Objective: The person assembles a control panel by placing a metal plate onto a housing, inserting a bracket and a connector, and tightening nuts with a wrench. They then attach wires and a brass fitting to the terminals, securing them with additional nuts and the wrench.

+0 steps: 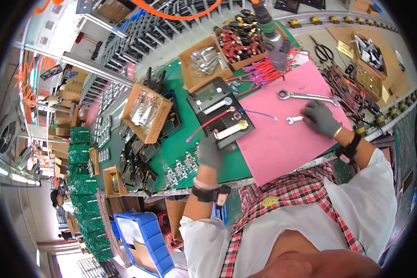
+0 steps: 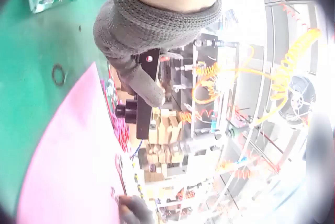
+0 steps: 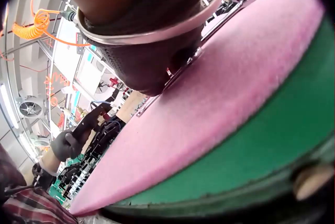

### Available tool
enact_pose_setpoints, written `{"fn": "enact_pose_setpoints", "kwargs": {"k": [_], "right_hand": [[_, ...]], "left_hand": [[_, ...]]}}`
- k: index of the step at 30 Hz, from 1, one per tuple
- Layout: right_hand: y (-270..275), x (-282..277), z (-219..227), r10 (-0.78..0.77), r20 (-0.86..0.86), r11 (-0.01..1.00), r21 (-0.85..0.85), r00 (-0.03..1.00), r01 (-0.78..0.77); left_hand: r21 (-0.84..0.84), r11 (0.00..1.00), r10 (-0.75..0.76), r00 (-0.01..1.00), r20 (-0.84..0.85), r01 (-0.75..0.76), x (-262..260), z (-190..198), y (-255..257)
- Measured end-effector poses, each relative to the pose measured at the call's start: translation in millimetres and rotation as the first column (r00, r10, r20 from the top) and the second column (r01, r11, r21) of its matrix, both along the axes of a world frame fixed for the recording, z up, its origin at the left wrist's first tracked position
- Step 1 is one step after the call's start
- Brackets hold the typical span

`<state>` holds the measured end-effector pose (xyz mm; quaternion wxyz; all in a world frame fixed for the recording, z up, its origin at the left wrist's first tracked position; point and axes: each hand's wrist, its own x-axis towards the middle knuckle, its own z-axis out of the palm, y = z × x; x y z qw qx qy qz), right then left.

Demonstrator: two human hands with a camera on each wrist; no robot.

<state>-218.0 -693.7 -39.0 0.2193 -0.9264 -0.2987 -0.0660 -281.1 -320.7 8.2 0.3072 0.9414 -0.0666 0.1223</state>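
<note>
Two gloved hands work at a crowded bench. The left hand (image 1: 211,150) grips the near corner of a black unit (image 1: 220,113), its fingers curled round the edge; the left wrist view shows the thumb (image 2: 146,85) pressed along the black frame. The right hand (image 1: 320,118) lies on a pink mat (image 1: 282,139), fingertips resting on a small wrench (image 1: 294,120); whether they pinch it or only touch it cannot be told. A larger wrench (image 1: 308,96) lies just beyond those fingers, untouched. Judging by this, the work looks midway: the unit already carries two metal bars and a red wire (image 1: 208,124) and a blue wire (image 1: 259,113), while tightening seems not yet begun. A hanging driver (image 1: 273,41) waits above the mat's far edge. Between the two hands the mat gives open room. Beyond the left fingers, cardboard boxes (image 1: 146,113) of parts crowd close; past the right fingers, wire bundles (image 1: 350,90) line the mat's edge.
</note>
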Motion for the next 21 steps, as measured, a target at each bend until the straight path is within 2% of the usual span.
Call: {"fn": "enact_pose_setpoints", "kwargs": {"k": [1,4,5,8,9,12,14,18,19,21], "right_hand": [[3.4,-0.9,0.8,-0.021,-0.005,1.000,-0.007,1.000,0.021],[9.8,-8.4,5.0,-0.080,0.009,0.997,-0.023,0.997,0.080],[10.7,-10.7,5.2,-0.085,0.036,0.996,-0.028,0.996,0.086],[10.1,-12.0,2.7,-0.088,0.069,0.995,-0.049,0.994,0.092],[10.3,-11.9,3.7,-0.087,0.067,0.995,-0.050,0.994,0.091],[11.1,-11.0,3.8,-0.080,0.070,0.995,-0.052,0.994,0.084],[11.3,-10.5,5.9,-0.071,0.055,0.996,-0.057,0.996,0.074],[12.7,-9.9,5.1,-0.064,0.082,0.997,-0.049,0.995,0.068],[13.3,-9.7,4.9,-0.065,0.081,0.996,-0.048,0.995,0.069],[13.6,-10.5,5.6,-0.072,0.081,0.996,-0.047,0.994,0.076]], "left_hand": [[0.004,0.999,-0.034,0.999,0.034,0.034,9.4,0.9,13.2],[0.131,0.991,0.011,1.000,0.028,-0.014,38.5,-4.2,44.0],[-0.029,0.999,0.036,0.998,-0.054,-0.038,48.7,-3.5,47.9],[0.172,0.980,0.102,0.994,0.024,-0.105,82.1,-25.5,78.0],[0.191,0.975,0.130,0.990,-0.060,-0.117,88.8,-20.6,80.9],[0.259,0.953,0.193,0.973,-0.127,-0.156,102.3,-15.8,93.9],[0.270,0.935,0.266,0.958,-0.103,-0.231,114.8,-37.9,107.9],[0.317,0.871,0.462,0.846,-0.267,-0.376,122.6,-38.4,105.9],[0.252,0.887,0.445,0.861,-0.246,-0.387,119.7,-35.5,104.1],[0.328,0.851,0.503,0.815,-0.287,-0.410,118.2,-22.7,94.1]]}}
